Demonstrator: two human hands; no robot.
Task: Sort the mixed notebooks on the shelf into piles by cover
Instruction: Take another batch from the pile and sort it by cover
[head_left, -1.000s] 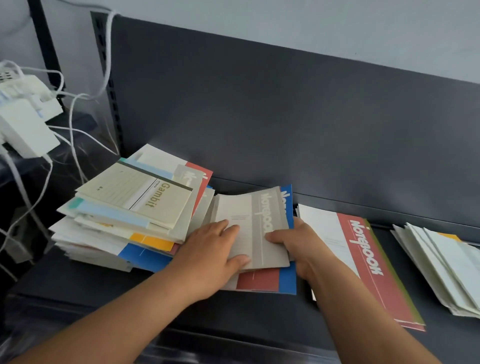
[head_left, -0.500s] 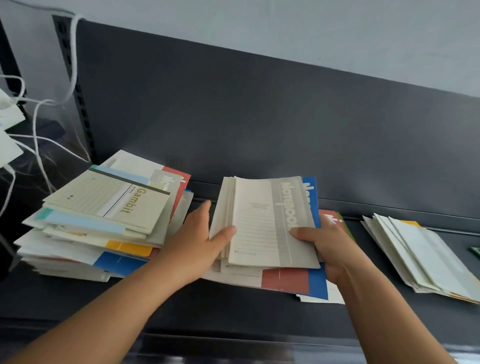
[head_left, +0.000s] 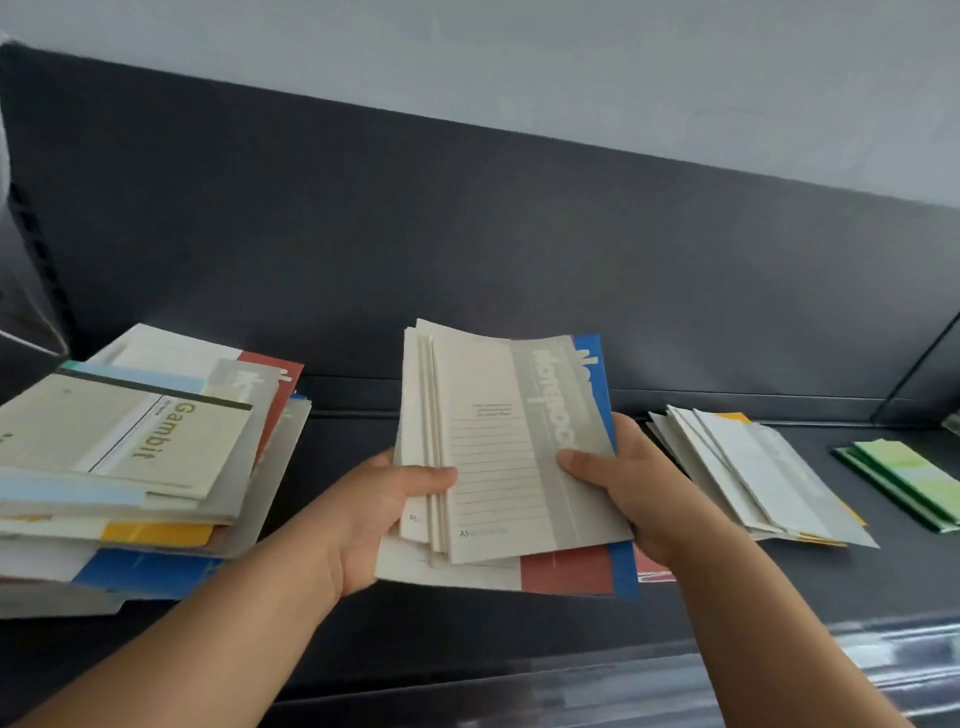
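A dark shelf (head_left: 857, 587) is seen, on which several notebook piles are laid. At its left end a tall mixed pile (head_left: 93, 525) is stacked unevenly, topped by a cream notebook (head_left: 156, 436) marked "Gambit". At the middle a stack of notebooks (head_left: 509, 457), grey covers on top and red and blue covers beneath, is held from both sides. A fanned pale pile (head_left: 753, 478) is set to the right, and green notebooks (head_left: 904, 478) beyond it. The stack's left edge is gripped by the left hand (head_left: 384, 504), its right edge by the right hand (head_left: 639, 488), thumbs pressed on top.
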